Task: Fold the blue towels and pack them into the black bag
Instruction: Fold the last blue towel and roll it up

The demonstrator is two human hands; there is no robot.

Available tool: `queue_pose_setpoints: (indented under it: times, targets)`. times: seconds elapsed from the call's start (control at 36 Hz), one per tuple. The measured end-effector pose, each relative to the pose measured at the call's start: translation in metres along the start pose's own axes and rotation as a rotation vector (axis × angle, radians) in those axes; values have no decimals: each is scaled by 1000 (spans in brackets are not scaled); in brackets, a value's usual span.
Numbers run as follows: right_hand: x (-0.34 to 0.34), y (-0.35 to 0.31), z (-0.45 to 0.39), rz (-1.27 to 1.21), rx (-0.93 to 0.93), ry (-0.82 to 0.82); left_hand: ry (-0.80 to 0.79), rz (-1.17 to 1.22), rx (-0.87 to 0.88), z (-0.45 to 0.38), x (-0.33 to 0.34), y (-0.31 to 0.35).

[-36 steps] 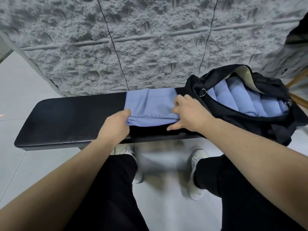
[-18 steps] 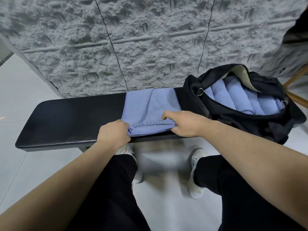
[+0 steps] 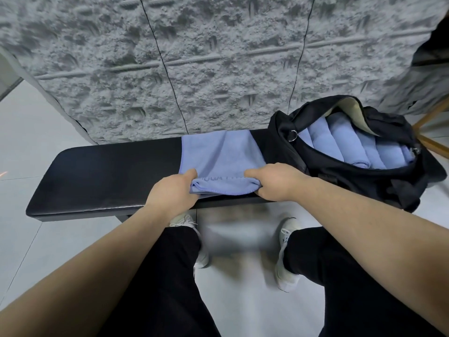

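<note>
Blue towel (image 3: 218, 156) on black surface (image 3: 109, 176), near edge rolled.
Left hand (image 3: 173, 193) and right hand (image 3: 277, 181) grasp its roll; fingers apparently tucked under; black bag (image 3: 364, 188) right.

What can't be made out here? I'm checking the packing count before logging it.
- Head view: the black bag rim and flap cover part of the packed towels; full count unknown.
- Stitched lettering on the blue towel: partly readable, cut by the fold.
- Fingertips of left hand and right hand: tucked under cloth.
- Floor between the shoes: blurred.

blue towel (image 3: 218, 161) on bench, rolled towels (image 3: 349, 144) in black bag (image 3: 359, 181)
</note>
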State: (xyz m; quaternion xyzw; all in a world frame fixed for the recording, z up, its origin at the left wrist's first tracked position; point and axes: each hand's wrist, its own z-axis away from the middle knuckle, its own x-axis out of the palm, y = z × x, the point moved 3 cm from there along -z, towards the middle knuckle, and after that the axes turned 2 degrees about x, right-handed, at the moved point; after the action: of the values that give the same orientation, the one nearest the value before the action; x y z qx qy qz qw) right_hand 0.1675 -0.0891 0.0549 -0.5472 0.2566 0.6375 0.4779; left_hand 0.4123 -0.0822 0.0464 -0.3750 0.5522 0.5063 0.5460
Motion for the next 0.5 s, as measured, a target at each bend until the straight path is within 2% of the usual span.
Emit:
queue_pose_setpoints:
  times: [0.19,0.28,0.36,0.44,0.5]
  targets:
    - [0,0,4,-42,51,-15,-33,-37,-38,4,-2,4]
    - [1,1,5,15,54,-104,-98,-40,-45,6,-2,7]
    - [7,1,3,123,62,-161,-162,-168,-24,6,5,6]
    - [8,-2,2,157,60,-111,-111,-246,-29,3,10,6]
    - [7,-3,0,120,34,-73,-59,-197,-24,1,12,4]
